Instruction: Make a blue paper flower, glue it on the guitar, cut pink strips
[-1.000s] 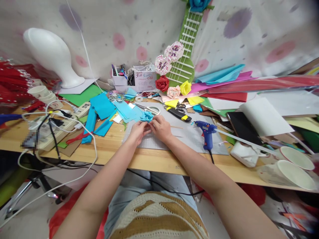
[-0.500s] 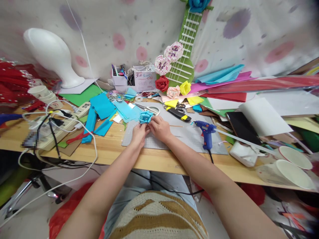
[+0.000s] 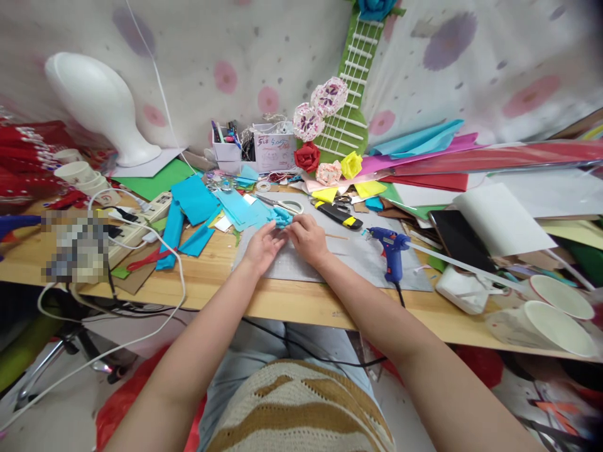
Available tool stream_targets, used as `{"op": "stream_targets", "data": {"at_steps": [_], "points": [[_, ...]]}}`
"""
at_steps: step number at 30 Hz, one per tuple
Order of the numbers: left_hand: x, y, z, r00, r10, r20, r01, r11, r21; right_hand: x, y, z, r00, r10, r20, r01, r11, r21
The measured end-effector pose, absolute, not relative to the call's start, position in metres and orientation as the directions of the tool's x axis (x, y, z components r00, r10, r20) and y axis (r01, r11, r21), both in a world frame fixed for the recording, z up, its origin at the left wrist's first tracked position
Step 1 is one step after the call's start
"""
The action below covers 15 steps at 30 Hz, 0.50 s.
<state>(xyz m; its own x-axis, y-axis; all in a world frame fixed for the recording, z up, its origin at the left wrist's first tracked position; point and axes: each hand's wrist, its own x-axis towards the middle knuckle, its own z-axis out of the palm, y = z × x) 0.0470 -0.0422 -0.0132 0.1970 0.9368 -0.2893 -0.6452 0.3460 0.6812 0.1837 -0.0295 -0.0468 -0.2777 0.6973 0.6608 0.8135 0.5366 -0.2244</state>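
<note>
A light-blue crepe paper flower (image 3: 281, 216) is held just above the grey cutting mat (image 3: 277, 270). My right hand (image 3: 308, 240) pinches it from the right, with the fingertips closed at its lower edge. To the left, my left hand (image 3: 262, 247) is turned palm up, its fingers spread close under the flower. A thin wooden stick (image 3: 338, 236) extends to the right from beside my right hand. Behind the flower lie scissors (image 3: 289, 206) with pale handles. Cut blue crepe paper (image 3: 240, 210) is spread left of them.
A blue glue gun (image 3: 391, 251) lies right of my hands, near a black-and-yellow utility knife (image 3: 336, 215). Paper cups (image 3: 558, 329) stand at the right edge. At left are a power strip (image 3: 134, 229) and a white foam head (image 3: 98, 107). A green paper guitar (image 3: 353, 119) leans behind.
My left hand has loosened from the flower and turned palm up with its fingers spread. The flower has shifted slightly right and tilted, with my right hand still on it.
</note>
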Motion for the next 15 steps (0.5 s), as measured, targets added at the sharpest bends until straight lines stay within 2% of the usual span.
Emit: {"op": "stream_targets", "data": {"at_steps": [7,15], "points": [[0.044,-0.022,-0.014,0.14,0.917,-0.375,-0.588,0.381,0.713,0.181,-0.029,-0.048,-0.335,0.685,0.646,0.766,0.598,-0.237],[0.031,-0.017,-0.013,0.09,0.94,-0.33,-0.61,0.314,0.727,0.189,-0.026,-0.044,-0.314,0.681,0.662,0.776,0.586,-0.235]]}}
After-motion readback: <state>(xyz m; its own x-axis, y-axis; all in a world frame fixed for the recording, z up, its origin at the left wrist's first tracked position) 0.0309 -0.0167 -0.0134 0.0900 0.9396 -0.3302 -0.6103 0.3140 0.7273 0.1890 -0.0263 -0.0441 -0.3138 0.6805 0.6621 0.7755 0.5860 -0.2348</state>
